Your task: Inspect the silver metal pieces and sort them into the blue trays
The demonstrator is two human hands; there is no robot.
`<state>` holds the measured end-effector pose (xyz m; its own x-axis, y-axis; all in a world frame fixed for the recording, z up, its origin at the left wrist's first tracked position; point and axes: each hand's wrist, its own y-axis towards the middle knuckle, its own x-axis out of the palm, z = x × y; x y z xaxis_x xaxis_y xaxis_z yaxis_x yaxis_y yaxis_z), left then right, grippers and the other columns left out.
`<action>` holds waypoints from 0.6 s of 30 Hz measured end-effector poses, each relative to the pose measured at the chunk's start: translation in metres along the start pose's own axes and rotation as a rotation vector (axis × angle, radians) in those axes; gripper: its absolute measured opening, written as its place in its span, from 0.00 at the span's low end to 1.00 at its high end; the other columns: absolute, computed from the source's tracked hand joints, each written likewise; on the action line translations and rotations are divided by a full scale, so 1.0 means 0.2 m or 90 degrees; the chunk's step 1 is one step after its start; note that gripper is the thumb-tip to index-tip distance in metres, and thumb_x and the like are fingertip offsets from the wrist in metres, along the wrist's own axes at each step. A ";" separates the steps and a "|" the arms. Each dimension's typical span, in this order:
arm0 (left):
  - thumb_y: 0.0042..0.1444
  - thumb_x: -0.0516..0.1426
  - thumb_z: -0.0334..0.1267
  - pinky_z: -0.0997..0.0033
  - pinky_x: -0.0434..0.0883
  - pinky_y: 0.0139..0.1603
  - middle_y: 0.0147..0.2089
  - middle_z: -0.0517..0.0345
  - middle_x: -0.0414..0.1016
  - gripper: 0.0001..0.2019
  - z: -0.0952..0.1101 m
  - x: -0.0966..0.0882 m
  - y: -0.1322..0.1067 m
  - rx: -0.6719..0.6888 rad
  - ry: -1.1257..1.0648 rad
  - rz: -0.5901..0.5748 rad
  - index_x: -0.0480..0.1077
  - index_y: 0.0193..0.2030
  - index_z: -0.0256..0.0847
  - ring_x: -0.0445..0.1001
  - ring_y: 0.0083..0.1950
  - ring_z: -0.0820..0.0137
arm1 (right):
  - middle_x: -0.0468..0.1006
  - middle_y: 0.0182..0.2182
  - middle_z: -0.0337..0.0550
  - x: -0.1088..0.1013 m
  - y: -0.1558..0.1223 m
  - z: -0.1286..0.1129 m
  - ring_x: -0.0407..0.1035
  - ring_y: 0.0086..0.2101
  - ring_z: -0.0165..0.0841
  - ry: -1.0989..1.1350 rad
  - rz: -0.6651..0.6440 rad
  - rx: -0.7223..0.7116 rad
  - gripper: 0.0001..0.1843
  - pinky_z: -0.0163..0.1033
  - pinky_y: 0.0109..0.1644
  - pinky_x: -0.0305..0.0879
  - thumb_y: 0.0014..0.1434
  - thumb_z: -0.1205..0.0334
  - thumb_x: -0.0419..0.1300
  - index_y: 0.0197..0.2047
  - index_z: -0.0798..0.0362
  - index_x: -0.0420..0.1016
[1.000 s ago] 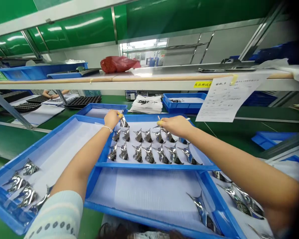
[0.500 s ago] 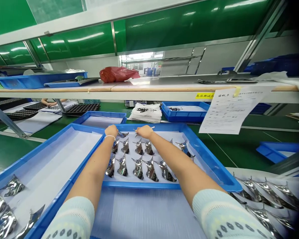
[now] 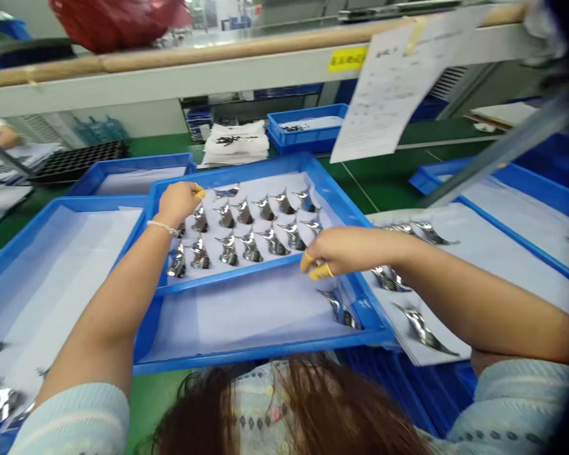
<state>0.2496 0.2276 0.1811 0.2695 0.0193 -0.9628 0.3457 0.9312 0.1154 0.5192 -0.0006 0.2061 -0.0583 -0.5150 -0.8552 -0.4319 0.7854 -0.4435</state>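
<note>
A blue tray (image 3: 218, 284) lined with white sheet holds several rows of shiny curved metal pieces (image 3: 251, 246), each standing on its base. My left hand (image 3: 177, 203), with a yellow finger cot, rests at the tray's far left corner, next to a lying metal piece (image 3: 226, 192). My right hand (image 3: 346, 249) hangs over the tray's near rim, its yellow-capped fingertips pinched together with nothing visible between them. Below it, one metal piece (image 3: 339, 309) lies in a lower blue tray (image 3: 246, 322). More pieces (image 3: 424, 332) lie on a white sheet to the right.
Another blue tray (image 3: 52, 272) with metal pieces lies to the left. Long hair (image 3: 289, 411) hangs across the bottom of the view. A printed paper (image 3: 398, 82) hangs from the shelf (image 3: 171, 72) above. At far left, a co-worker's hand (image 3: 4, 136) sits beyond a black tray (image 3: 78, 161).
The view has tipped down and turned. My right hand has drawn back from the far rim to the near rim of the tray, while my left stays at the far corner.
</note>
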 end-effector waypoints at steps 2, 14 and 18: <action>0.64 0.57 0.38 0.59 0.71 0.53 0.46 0.49 0.80 0.13 0.07 0.00 -0.05 0.017 0.011 -0.023 0.77 0.52 0.40 0.76 0.48 0.60 | 0.86 0.40 0.47 0.19 -0.10 0.00 0.79 0.39 0.41 -0.030 -0.082 0.079 0.16 0.38 0.38 0.65 0.60 0.59 0.65 0.52 0.49 0.82; 0.66 0.59 0.42 0.53 0.76 0.54 0.58 0.48 0.73 0.16 0.15 0.21 0.11 0.009 -0.005 -0.136 0.71 0.57 0.38 0.75 0.54 0.61 | 0.84 0.39 0.62 0.77 -0.02 0.14 0.81 0.42 0.48 -0.165 0.031 0.237 0.18 0.40 0.39 0.69 0.59 0.80 0.54 0.44 0.62 0.82; 0.66 0.58 0.43 0.54 0.76 0.53 0.57 0.48 0.73 0.16 0.15 0.28 0.22 -0.012 -0.022 -0.156 0.70 0.57 0.39 0.76 0.53 0.61 | 0.85 0.37 0.56 0.73 -0.05 0.17 0.81 0.40 0.47 -0.162 0.082 0.234 0.19 0.40 0.36 0.67 0.56 0.80 0.54 0.43 0.57 0.82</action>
<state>0.3063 0.2584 0.1398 0.2103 -0.2196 -0.9526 0.3879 0.9132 -0.1249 0.5449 -0.0712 0.0771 0.1527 -0.3405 -0.9278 -0.0847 0.9308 -0.3555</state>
